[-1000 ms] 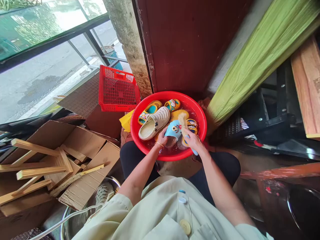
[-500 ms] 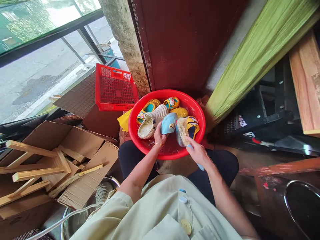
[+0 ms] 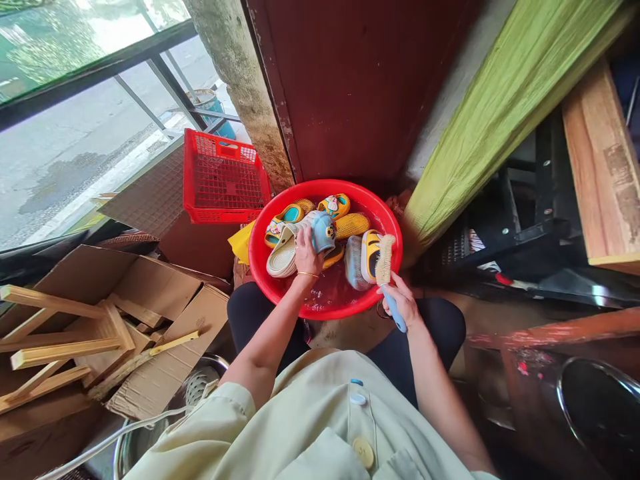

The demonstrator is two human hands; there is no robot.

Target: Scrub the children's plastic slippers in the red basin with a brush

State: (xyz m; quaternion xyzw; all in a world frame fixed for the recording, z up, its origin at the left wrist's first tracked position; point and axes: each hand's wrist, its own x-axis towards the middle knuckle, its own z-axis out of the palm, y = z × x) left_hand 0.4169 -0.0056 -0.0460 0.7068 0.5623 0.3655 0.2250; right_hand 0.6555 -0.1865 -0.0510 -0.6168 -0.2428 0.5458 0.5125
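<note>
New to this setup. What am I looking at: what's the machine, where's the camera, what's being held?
No machine: these are a person's bare hands, seen by one camera worn on the head, looking forward and down. So the forearms enter from below.

The left hand holds a light-blue shoe with a small cartoon face. The right hand grips the blue handle of a brush; its bristles overlap a yellow shoe in view, but contact is unclear.

Below is a red basin with liquid in it, holding a cream clog and several yellow shoes. Beyond it to the left is a red crate; nearer, wooden pieces lie on cardboard.
</note>
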